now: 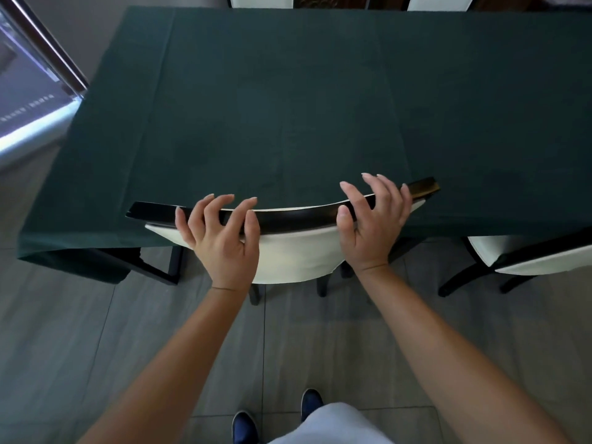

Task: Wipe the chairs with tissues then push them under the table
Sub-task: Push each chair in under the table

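Note:
A chair (294, 251) with a cream padded back and a dark, curved top rail stands pushed in against the table (288, 107), which wears a dark green cloth. The seat is hidden beneath the cloth. My left hand (221, 235) lies on the left part of the rail, fingers draped over its far side and thumb on the near side. My right hand (371, 219) holds the right part of the rail the same way, with fingers spread loosely. No tissue is in view.
A second cream chair (528, 257) sits at the right, partly under the table. The backs of two more chairs (261, 0) show at the far edge. A glass door (28, 91) is at the left. Grey floor tiles and my shoes (245, 426) are below.

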The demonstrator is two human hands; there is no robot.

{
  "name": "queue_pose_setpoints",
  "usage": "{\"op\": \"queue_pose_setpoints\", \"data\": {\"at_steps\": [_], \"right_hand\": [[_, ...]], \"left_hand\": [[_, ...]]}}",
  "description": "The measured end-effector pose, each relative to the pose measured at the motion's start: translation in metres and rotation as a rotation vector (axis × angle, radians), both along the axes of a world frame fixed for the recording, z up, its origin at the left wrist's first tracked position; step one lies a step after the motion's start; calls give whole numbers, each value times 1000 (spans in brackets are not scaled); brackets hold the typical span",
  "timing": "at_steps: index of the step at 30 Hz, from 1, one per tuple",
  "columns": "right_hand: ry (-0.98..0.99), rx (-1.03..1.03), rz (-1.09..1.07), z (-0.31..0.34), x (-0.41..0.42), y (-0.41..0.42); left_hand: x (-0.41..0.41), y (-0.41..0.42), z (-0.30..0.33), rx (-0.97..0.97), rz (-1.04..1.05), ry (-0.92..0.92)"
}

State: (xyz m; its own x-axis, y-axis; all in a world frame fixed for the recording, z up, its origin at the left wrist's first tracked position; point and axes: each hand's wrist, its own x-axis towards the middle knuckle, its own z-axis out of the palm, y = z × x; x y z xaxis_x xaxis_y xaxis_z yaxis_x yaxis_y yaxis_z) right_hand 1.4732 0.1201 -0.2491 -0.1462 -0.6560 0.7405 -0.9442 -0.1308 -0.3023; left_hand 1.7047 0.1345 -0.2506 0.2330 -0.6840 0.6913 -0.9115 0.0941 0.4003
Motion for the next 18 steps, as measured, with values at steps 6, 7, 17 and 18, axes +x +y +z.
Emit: {"op": "queue_pose_setpoints", "data": {"at_steps": [6,7,17,18], "right_hand": [[7,3,13,0,-3,2],[5,4,17,0,-3,2],[-3,41,40,5,-4,7],[-5,41,41,5,-3,7]], "left_hand": [[1,11,14,91,-33,-90],[1,12,17,122,-34,-106],[4,4,21,101,-79,-268],[3,3,20,73,-73,-270]]}}
